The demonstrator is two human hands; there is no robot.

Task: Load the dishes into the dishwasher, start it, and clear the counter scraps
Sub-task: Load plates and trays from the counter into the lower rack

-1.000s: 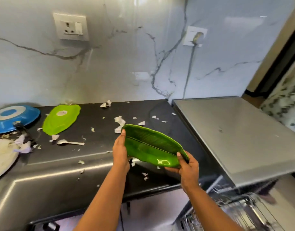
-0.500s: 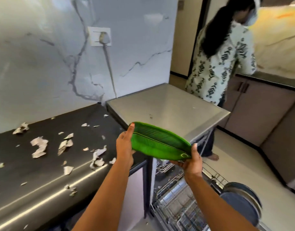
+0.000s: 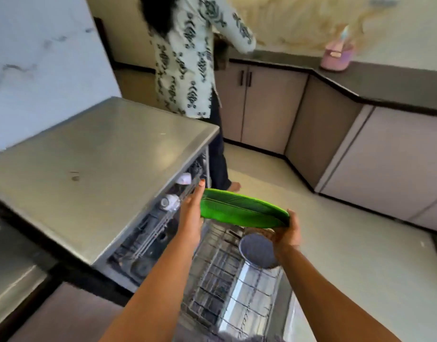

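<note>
1. We hold the green plate (image 3: 242, 209) over the pulled-out lower rack (image 3: 219, 282) of the dishwasher (image 3: 89, 169). Our left hand (image 3: 191, 213) lies flat against one end, fingers straight; our right hand (image 3: 287, 234) curls round the other.
2. A dark plate (image 3: 258, 251) stands in that rack.
3. Beyond, a person (image 3: 187, 70) stands on the pale floor (image 3: 348, 243) by grey cabinets (image 3: 261, 107).

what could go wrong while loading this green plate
1. The left hand only presses flat against one end of the plate while the right hand grips the other; it could slip onto the rack.
2. A dark dish stands in the rack just below the right hand, so the plate may knock it.
3. A person stands close beside the open dishwasher and might bump it.
</note>
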